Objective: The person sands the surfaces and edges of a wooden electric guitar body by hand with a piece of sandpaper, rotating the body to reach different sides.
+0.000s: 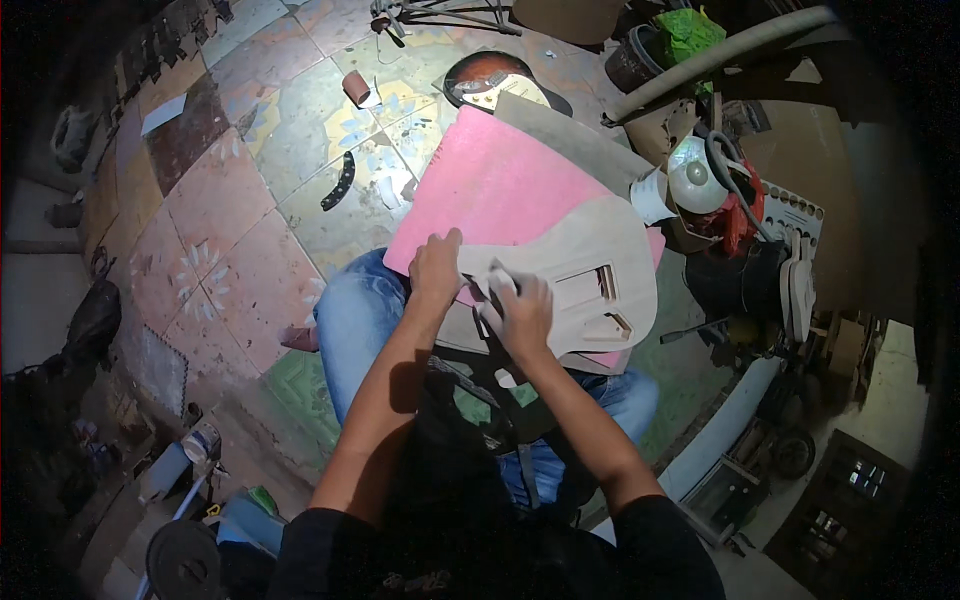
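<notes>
A bare, pale wooden electric guitar body with cut-out cavities lies across my lap on a pink board. My left hand is closed on the body's left end, its fingers bent at the edge. Close beside it, my right hand is curled over the cutaway at that end, slightly blurred. Its fingers are pressed together around something small and greyish that I cannot make out. Both palms are hidden.
A finished sunburst guitar body lies beyond the board. On the tiled floor are a reddish-brown roll and a curved black strip. To the right stand a white round-topped object, a black bucket and a long pipe.
</notes>
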{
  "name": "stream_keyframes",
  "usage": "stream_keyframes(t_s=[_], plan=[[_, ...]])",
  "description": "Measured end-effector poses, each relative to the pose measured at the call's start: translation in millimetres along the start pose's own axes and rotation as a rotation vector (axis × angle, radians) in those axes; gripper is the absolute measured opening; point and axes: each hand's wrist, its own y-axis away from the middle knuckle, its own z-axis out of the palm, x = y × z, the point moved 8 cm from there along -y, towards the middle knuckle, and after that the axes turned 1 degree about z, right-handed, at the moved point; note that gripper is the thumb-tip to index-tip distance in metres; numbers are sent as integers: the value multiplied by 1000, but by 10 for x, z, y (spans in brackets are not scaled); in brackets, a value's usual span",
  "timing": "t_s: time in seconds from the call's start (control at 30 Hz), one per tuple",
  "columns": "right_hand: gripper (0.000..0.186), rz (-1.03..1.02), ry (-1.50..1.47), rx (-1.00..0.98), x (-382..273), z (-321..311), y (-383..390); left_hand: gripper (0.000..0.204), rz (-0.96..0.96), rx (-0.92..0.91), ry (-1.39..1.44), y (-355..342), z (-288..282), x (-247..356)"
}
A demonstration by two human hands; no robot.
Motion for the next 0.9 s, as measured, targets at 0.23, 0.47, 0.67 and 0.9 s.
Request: stream_keyframes(t_s=[0.23, 0.47, 0.67, 0.9], plan=[[42, -10, 27, 1, 161, -181, 326, 37, -31, 23, -13, 16, 14, -85], [44, -32, -12, -3, 112, -126, 106, 35, -61, 8, 21, 34, -19, -78], [50, 27, 78, 16, 40, -66, -129, 36, -53, 15, -12, -4, 36, -25], [46, 13, 27, -39, 273, -151, 529, 38, -74, 5, 10, 20, 31, -53]])
